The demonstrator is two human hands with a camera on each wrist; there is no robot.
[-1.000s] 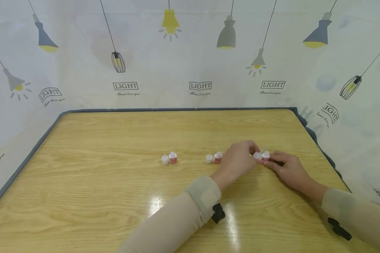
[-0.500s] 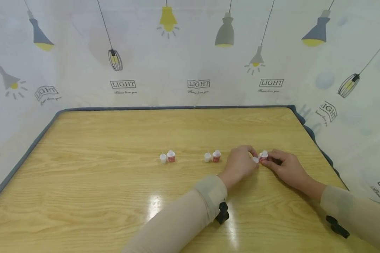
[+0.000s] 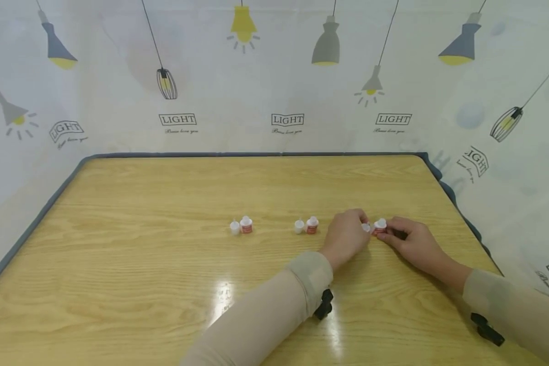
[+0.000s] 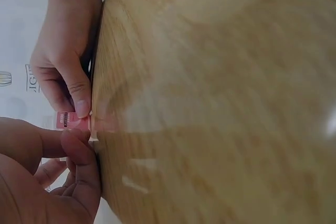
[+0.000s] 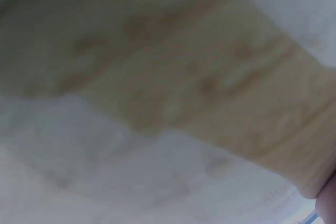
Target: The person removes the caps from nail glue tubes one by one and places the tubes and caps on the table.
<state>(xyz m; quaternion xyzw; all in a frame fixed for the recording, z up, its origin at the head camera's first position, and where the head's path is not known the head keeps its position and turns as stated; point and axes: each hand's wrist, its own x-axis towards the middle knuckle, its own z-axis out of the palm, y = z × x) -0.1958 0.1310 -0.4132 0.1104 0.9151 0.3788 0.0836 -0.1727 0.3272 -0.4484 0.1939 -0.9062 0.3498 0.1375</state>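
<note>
In the head view, my right hand pinches a small white-topped bottle with a red label, which stands on the table. Just left of it, my left hand has its fingers at a small white cap, partly covered by them. Up close in the left wrist view, the bottle's pink-red label shows between the two hands, its base by the tabletop. The left fingers are bent together there and hide most of the cap. The right wrist view is blurred and shows little of the hand.
Two similar pairs stand to the left in a row: a white cap beside a red-labelled bottle, and another cap beside a bottle. The wooden table meets a printed curtain at its back edge.
My left hand has lowered slightly and drawn the white cap a little left of the bottle. The right hand stays on the bottle. The head view has shifted slightly.
</note>
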